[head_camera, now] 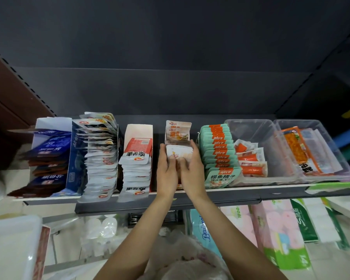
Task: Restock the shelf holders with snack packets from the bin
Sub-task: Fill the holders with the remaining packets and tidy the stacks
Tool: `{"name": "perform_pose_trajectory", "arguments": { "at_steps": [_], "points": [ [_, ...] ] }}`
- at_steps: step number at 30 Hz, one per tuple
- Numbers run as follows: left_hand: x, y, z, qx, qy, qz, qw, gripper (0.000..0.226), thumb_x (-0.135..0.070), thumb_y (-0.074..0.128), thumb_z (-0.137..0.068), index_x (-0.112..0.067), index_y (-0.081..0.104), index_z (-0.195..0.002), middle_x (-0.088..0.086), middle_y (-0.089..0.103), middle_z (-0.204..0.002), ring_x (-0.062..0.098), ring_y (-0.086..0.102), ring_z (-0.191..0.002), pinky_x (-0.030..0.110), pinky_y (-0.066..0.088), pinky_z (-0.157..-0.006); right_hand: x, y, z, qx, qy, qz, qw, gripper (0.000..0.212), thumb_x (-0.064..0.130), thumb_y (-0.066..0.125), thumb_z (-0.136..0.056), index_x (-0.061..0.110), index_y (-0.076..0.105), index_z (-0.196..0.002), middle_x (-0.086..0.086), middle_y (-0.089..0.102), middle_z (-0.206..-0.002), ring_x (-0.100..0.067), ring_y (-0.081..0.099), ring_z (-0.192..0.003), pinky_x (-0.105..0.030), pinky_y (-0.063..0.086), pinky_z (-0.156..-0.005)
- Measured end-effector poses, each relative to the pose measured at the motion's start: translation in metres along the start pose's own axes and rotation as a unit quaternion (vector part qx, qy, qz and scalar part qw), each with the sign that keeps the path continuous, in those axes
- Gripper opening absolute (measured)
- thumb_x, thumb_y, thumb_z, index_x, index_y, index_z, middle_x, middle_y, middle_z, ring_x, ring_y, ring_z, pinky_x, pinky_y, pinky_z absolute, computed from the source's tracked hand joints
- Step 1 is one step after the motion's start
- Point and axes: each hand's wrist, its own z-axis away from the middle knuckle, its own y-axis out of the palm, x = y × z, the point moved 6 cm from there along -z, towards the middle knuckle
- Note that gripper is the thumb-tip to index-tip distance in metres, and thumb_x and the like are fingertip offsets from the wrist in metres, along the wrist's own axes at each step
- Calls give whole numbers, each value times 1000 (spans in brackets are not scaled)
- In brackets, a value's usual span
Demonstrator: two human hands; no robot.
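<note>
Both hands meet at the middle of the shelf (240,190). My left hand (167,172) and my right hand (192,170) grip a stack of white-and-orange snack packets (177,151) from either side, thumbs on its top. The stack sits inside a narrow holder, in front of more packets of the same kind (177,130) standing at the back. A row of teal-and-orange packets (218,152) stands to the right, a holder of red-and-white packets (136,158) to the left.
Further left are a row of silver packets (101,154) and a blue box of dark packets (51,158). Two clear bins (271,150) (319,150) at the right hold orange packets. A white bin (12,243) is at lower left. Tissue packs (275,229) fill the shelf below.
</note>
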Motion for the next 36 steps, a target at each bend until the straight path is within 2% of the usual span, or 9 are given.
{"name": "perform_pose_trajectory", "arguments": {
  "at_steps": [4,10,16,20,22,25,30,34,36],
  "points": [
    [-5,0,1,-17,73,-77,994,48,-21,35,-103,-26,22,-149,-10,23,-156,8,22,-143,38,24,-118,-2,-3,1,-39,-22,47,998,54,8,46,-96,21,30,-146,1,48,-140,-10,48,-126,-27,42,-105],
    [-11,-2,8,-26,103,-67,992,44,-18,39,-102,-38,31,-140,-13,42,-139,-13,38,-122,5,30,-98,3,-10,8,-63,-36,67,995,48,12,40,-99,15,31,-146,-3,44,-140,-11,43,-127,2,27,-94],
    [-18,-4,-1,-41,102,-86,990,54,-11,43,-99,-27,26,-147,-9,30,-135,1,27,-126,12,22,-105,20,-7,-1,0,-37,117,992,80,2,49,-93,17,-4,-151,-1,-1,-159,-12,8,-146,-31,25,-117],
    [-16,0,-3,-3,70,-87,994,65,-1,47,-96,-14,14,-150,-1,10,-155,-7,13,-131,-6,15,-98,39,-20,-3,61,-57,159,984,83,1,52,-92,20,-3,-151,5,-15,-159,-6,-2,-144,0,12,-99],
    [-13,0,-3,4,67,-82,994,69,1,51,-94,-13,15,-151,0,14,-156,-3,15,-136,3,19,-107,52,-36,-3,66,-93,203,972,77,0,51,-92,21,7,-152,5,-4,-160,-4,2,-143,9,10,-89],
    [-16,-1,-3,3,81,-79,994,72,-6,56,-93,-16,15,-151,-1,20,-156,6,18,-143,30,20,-118,63,-53,-17,68,-137,287,946,64,4,49,-95,19,21,-150,2,11,-159,-11,18,-143,-5,14,-98],
    [-31,10,-12,71,59,-5,996,72,-16,56,-88,-28,21,-150,-7,35,-151,6,31,-139,40,28,-116,52,-35,-48,177,-51,264,947,76,5,47,-95,13,-3,-152,-11,33,-150,-17,43,-127,-22,42,-96],
    [-33,10,-14,89,57,-9,994,66,-10,50,-89,-48,25,-136,-20,44,-137,-3,40,-129,37,31,-115,45,-21,-41,209,-37,165,963,85,2,49,-94,15,-14,-150,-6,30,-152,-20,34,-137,-27,35,-107],
    [-33,6,-13,75,69,-39,994,73,-10,52,-89,-37,17,-147,-16,30,-149,-1,26,-138,36,23,-118,49,-29,-43,185,-51,179,965,79,8,49,-96,16,-8,-151,-6,22,-156,-20,31,-139,-24,32,-107]
  ]
}}
